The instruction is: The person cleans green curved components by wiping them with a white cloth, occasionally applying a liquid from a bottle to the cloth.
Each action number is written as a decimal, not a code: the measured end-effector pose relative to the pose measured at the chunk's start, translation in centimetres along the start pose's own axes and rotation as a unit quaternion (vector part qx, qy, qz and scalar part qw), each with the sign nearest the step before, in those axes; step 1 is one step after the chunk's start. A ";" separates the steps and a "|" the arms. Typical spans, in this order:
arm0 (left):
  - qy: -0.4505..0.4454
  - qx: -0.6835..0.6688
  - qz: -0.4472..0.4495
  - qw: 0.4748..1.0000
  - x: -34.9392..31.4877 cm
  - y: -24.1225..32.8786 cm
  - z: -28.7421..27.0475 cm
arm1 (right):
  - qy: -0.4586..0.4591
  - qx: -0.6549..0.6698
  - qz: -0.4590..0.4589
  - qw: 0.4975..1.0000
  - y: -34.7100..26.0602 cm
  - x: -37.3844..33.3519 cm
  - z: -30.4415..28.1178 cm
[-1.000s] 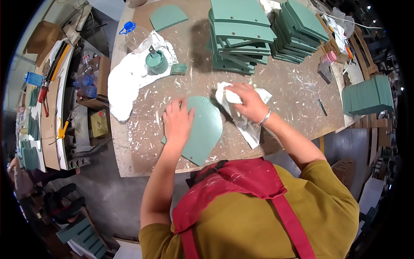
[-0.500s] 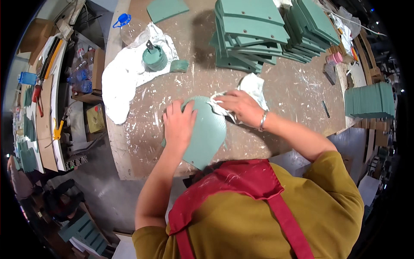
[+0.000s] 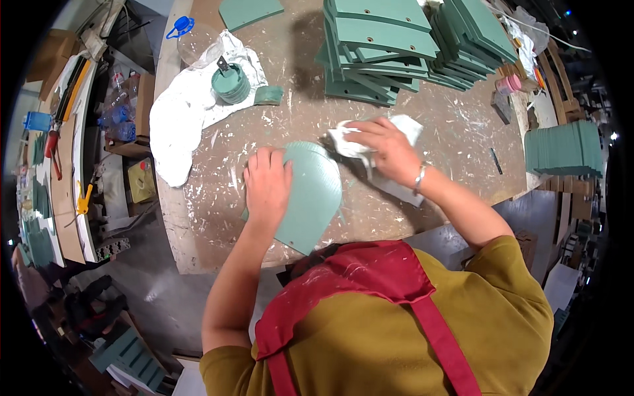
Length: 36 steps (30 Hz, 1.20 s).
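A curved green panel [image 3: 309, 191] lies on the worktable in front of me, narrowing toward the near edge, with a small hole at its near end. My left hand [image 3: 267, 181] rests over the panel's left side, palm down, fingers extended and the thumb on its surface. To the right of the panel, my right hand [image 3: 389, 148] grips a crumpled white cloth [image 3: 406, 129]. The cloth sits apart from the panel, just above the tabletop or touching it; I cannot tell which. Part of the cloth hangs below the hand.
Stacks of green panels [image 3: 380, 36] stand at the back. At back left, a green paint pot [image 3: 230, 86] with a dark tool in it stands on a white cloth [image 3: 173, 125], beside a green scraper-like piece [image 3: 268, 96]. A blue-capped clear bottle [image 3: 195, 46] is behind. Another green panel [image 3: 251, 12] lies beyond.
My right hand has moved right with the cloth, off the panel's upper right edge. The left hand stays on the panel, its fingers closer together.
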<state>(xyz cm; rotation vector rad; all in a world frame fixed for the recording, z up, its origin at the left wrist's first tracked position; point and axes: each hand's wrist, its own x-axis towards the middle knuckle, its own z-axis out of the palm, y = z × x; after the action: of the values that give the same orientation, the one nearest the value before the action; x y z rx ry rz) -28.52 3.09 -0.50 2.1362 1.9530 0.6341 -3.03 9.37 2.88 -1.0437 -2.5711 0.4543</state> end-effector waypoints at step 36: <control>0.026 0.037 -0.004 0.999 0.2 -1.0 1.2 | -0.081 -0.100 -0.047 0.991 -5.1 5.9 4.6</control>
<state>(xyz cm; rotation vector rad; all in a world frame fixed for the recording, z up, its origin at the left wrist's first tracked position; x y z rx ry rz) -28.89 3.56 -1.95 2.1753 2.0401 0.6309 -12.07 9.33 1.91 -0.9792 -2.8433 0.2719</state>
